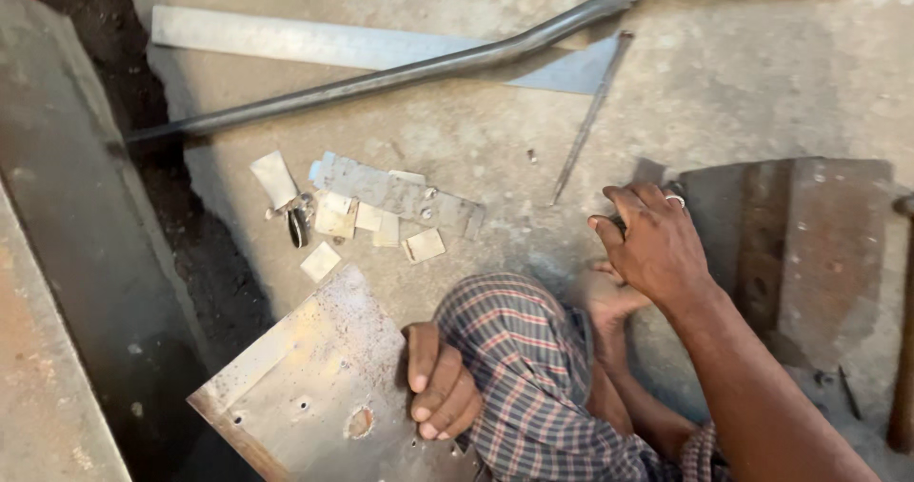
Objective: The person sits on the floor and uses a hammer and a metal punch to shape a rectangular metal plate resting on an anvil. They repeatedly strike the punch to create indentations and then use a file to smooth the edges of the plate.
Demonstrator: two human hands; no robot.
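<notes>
Head view: my left hand (440, 387) has its fingers curled together over the right edge of the sheet (319, 387), which runs off toward 7 o'clock. My right hand (657, 244) is closed on a small dark thing I cannot identify. The scraps (381, 210) lie at 10 o'clock from it, nearer the left hand.

A metalworking workshop: sheet-metal offcuts (381, 217), long-handled shears (457, 63) and a steel ruler (314, 44) on a concrete floor (743, 82).
</notes>
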